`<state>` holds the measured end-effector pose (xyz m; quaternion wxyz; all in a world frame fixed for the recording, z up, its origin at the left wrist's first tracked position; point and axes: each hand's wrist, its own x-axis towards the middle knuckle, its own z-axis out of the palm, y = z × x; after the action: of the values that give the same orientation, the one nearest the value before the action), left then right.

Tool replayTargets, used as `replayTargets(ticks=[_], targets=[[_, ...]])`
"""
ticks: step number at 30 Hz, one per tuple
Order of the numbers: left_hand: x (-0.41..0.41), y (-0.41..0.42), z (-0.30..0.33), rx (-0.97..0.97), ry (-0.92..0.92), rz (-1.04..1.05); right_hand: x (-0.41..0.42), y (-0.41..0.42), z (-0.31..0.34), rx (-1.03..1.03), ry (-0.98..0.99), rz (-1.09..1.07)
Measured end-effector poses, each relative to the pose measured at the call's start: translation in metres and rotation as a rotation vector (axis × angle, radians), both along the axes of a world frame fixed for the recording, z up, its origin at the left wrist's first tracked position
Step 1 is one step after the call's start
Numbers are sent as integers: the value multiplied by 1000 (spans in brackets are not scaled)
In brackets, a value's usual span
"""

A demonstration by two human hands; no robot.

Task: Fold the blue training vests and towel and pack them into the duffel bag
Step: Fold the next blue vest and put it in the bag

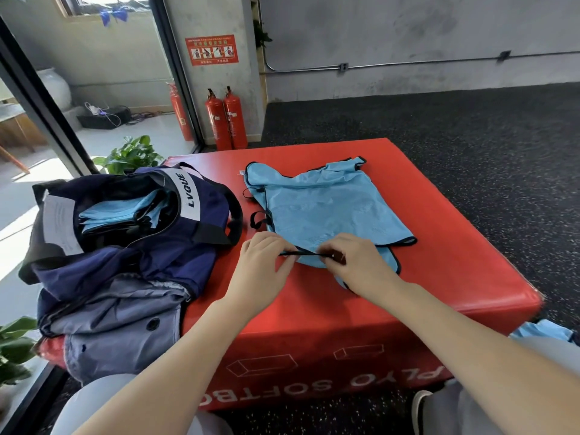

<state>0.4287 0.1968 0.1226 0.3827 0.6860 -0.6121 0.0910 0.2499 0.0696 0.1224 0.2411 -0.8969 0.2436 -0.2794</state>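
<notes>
Some folded blue vests already sit inside the open navy duffel bag (131, 233) at the left. One light blue mesh vest (326, 208) lies flat on the red padded box (439, 277), mid-frame. The left hand (263, 262) and right hand (354, 262) pinch its thin black strap (303, 254). It seems not folded yet.

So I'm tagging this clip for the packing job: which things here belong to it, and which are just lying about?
Job:
vest on the red box
black strap, pinched by left hand and right hand
duffel bag
folded vests in the bag

Lying about:
extinguishers
plants
wall sign
</notes>
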Motion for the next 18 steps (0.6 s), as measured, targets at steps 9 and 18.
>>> replayTargets(ticks=[9,18], targets=[[11,0,14,-121,187,4,-54,-60,24,-22,19,-279],[22,0,6,181,263,-8,-90,-95,12,-11,87,-399]])
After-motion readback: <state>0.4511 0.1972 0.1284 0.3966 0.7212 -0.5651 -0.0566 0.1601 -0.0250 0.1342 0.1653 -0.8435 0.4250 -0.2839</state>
